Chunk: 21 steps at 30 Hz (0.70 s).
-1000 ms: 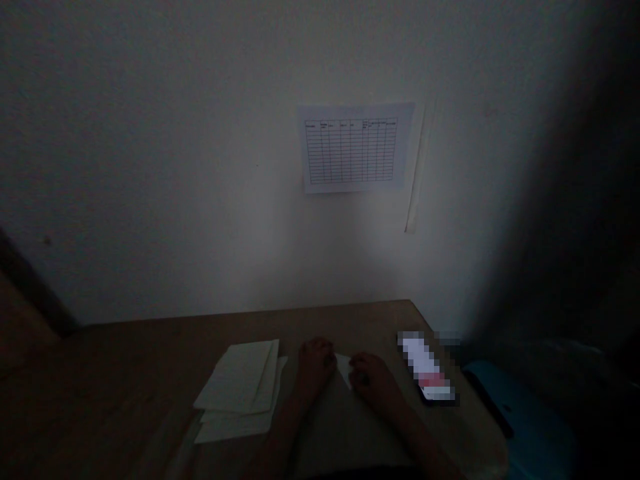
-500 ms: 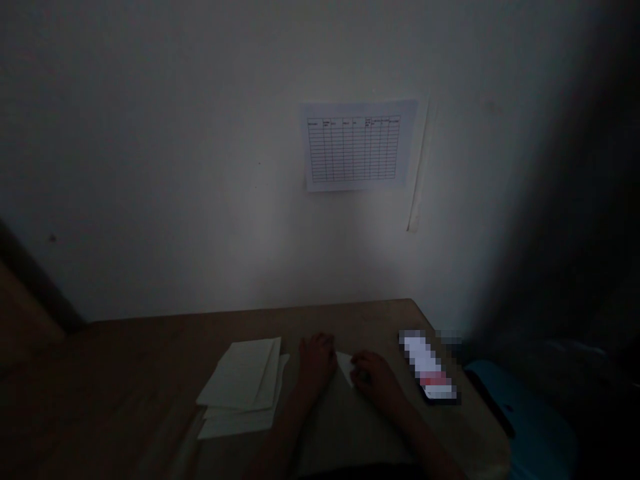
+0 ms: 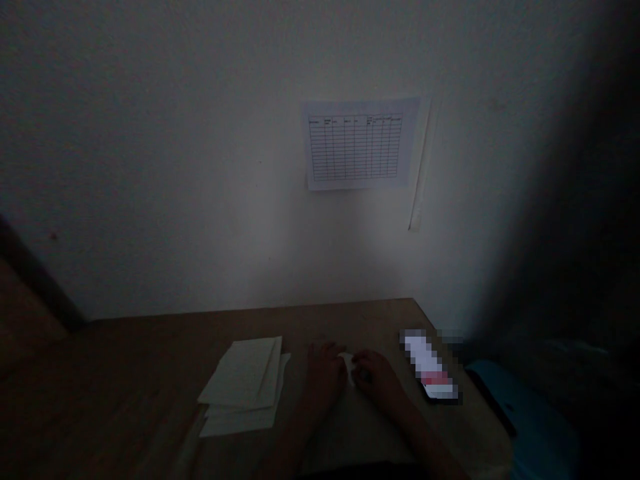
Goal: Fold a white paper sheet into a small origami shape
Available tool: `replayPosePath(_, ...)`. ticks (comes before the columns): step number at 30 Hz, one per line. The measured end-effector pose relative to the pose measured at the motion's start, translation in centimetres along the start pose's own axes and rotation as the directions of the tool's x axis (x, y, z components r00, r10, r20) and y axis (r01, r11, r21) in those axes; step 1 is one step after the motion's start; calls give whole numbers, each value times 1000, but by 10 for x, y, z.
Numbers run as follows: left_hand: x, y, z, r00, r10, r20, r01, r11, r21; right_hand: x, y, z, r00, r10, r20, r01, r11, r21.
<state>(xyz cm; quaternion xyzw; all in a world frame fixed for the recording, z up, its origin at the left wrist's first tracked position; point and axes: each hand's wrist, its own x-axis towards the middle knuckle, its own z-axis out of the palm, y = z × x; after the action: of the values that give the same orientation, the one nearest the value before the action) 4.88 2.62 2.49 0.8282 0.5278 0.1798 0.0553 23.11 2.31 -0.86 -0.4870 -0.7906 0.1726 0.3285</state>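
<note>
The room is dim. Both my hands rest on a sheet of pale paper [image 3: 350, 427] lying on the wooden table [image 3: 150, 360] in front of me. My left hand [image 3: 326, 373] and my right hand [image 3: 376, 380] have their fingers curled and pressed on a small folded corner of that paper [image 3: 349, 365] between them. A stack of folded white papers [image 3: 245, 387] lies just left of my left hand. A lit phone [image 3: 430, 367] lies to the right of my right hand.
A printed table sheet [image 3: 357, 143] is stuck on the white wall [image 3: 175, 167] behind the table. A blue object [image 3: 520, 413] sits low at the right, past the table's edge. The right side is in deep shadow.
My left hand has slid right, closer to my right hand, so less of the folded corner shows between them. The view has shifted slightly.
</note>
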Motion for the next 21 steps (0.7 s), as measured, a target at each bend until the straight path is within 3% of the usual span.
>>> replayPosePath(12,-14,3,10,999,37,-4,-37,997,-66,-4,21,6,996,-60,-67,74,969,235)
replayPosePath(21,-11,3,8,1000,-28,-3,28,995,-94,-3,20,6,997,-47,-57,59,975,216)
